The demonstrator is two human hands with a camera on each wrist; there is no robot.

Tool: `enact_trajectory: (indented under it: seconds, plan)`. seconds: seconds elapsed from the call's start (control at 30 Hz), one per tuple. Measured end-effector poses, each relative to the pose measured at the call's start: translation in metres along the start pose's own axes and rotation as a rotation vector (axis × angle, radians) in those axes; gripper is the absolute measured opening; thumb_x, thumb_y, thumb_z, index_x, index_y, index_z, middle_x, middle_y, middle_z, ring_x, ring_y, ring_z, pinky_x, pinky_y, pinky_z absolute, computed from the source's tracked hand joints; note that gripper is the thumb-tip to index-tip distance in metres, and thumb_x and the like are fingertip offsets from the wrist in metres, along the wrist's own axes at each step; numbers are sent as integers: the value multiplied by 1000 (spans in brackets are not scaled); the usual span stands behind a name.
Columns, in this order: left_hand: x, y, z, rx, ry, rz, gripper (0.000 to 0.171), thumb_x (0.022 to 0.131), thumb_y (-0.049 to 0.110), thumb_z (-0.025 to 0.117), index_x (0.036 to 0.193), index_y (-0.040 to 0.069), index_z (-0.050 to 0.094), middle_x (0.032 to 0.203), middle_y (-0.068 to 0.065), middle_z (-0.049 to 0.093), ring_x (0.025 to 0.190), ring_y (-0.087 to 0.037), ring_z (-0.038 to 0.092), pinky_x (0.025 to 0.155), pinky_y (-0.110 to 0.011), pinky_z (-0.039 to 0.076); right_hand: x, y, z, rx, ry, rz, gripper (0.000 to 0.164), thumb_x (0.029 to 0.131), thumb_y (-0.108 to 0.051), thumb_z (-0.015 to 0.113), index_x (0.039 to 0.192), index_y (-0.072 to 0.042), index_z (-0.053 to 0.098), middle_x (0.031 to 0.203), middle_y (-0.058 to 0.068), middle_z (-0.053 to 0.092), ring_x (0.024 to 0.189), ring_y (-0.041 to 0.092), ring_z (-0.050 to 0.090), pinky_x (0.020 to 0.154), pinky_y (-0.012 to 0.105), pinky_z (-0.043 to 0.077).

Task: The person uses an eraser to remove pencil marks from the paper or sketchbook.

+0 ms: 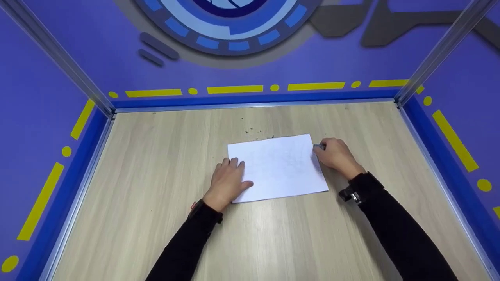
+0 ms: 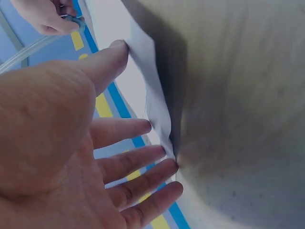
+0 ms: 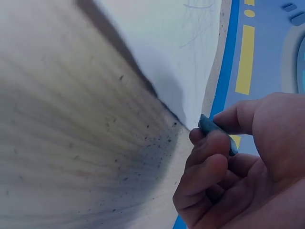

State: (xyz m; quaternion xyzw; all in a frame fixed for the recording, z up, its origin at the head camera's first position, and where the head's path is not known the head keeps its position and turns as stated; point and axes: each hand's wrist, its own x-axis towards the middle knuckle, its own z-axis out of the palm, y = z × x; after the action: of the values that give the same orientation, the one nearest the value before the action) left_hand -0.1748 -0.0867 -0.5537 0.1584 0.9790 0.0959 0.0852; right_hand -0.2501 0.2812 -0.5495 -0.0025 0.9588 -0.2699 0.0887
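A white sheet of paper [image 1: 279,171] lies on the table, with faint pencil marks on its right part. My left hand [image 1: 227,180] rests along the paper's left edge, fingers spread and thumb on the sheet. The left wrist view shows that edge of the paper [image 2: 150,76] lifted a little off the wood. At the upper right corner of the sheet, my right hand [image 1: 336,155] pinches a small blue-grey eraser [image 3: 217,133] between thumb and fingers. Its other fingers are curled.
Dark crumbs [image 1: 251,129] are scattered on the wooden table [image 1: 168,164] beyond the paper, and more lie near the right hand. Purple-blue panels [image 1: 250,74] with yellow marks stand at the back and both sides, joined by metal posts [image 1: 437,50].
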Motion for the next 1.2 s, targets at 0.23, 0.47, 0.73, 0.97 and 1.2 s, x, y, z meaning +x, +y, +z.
enact_trajectory:
  seconds: [0.23,0.47,0.73,0.97,1.2]
  plan:
    - [1,-9,-2,-70,-51,4,96,103,61,71,168,-3,41,179,-25,34,168,-43,33,139,-57,28,-2,-10,2,59,-31,-54,31,109,-32,62,96,-4,68,83,6,56,76,24,55,65,33,43]
    - [-1,-10,6,-135,-117,34,109,99,62,76,170,-8,32,181,-29,24,171,-45,22,141,-59,19,-4,-25,16,96,-52,-111,37,108,-30,63,77,-13,52,74,1,47,70,20,50,63,33,40]
    - [-1,-11,7,-118,-114,23,110,98,64,76,169,-9,33,181,-29,25,171,-44,23,141,-60,18,3,-77,44,19,-157,-160,34,101,-26,66,72,-15,52,73,0,52,68,19,53,63,32,43]
    - [3,-7,2,-24,-117,14,111,95,67,77,167,-8,38,178,-29,34,169,-43,31,141,-60,21,23,-129,73,-44,-208,-212,36,101,-24,66,69,-18,49,71,-1,50,70,19,52,65,33,43]
    - [4,-2,1,40,-93,16,110,92,68,79,164,-8,45,174,-30,41,166,-44,38,139,-62,25,52,-155,114,-64,-211,-234,26,98,-29,66,78,-11,66,84,7,67,81,25,60,78,43,55]
